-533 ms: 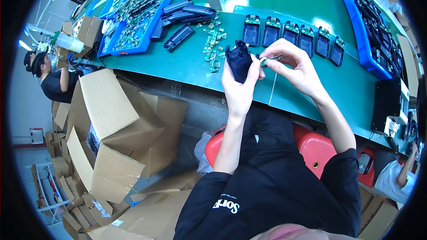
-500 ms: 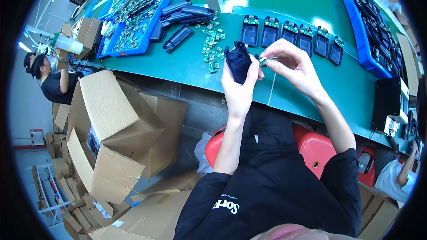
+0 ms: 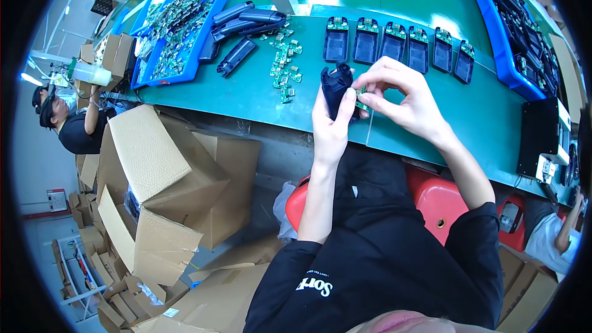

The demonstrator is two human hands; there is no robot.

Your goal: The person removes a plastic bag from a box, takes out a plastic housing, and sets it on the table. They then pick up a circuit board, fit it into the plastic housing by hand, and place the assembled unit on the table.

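Observation:
My left hand (image 3: pixel 332 124) is closed around a dark plastic casing (image 3: pixel 337 84), its notched end pointing away from me. Close against it, my right hand (image 3: pixel 401 95) pinches a small green circuit board (image 3: pixel 362 100) between thumb and fingertips. The board is partly covered by my fingers and lies by my left thumb. Beyond my hands stands a row of open dark casings (image 3: pixel 393 43), each with a green board at its far end. Loose green boards (image 3: pixel 284 65) are scattered on the green table to the left of my hands.
A blue tray (image 3: pixel 173 80) at the left holds many boards. Beside it lie several closed dark casings (image 3: pixel 237 57). Another blue tray (image 3: pixel 502 55) with casings stands at the right, near a black box-shaped device (image 3: pixel 538 142). Cardboard boxes (image 3: pixel 185 179) stand below the table's left edge.
My right hand has brought the board in against the casing, near my left thumb. The casing has turned slightly in my left hand. The whole view has shifted a little.

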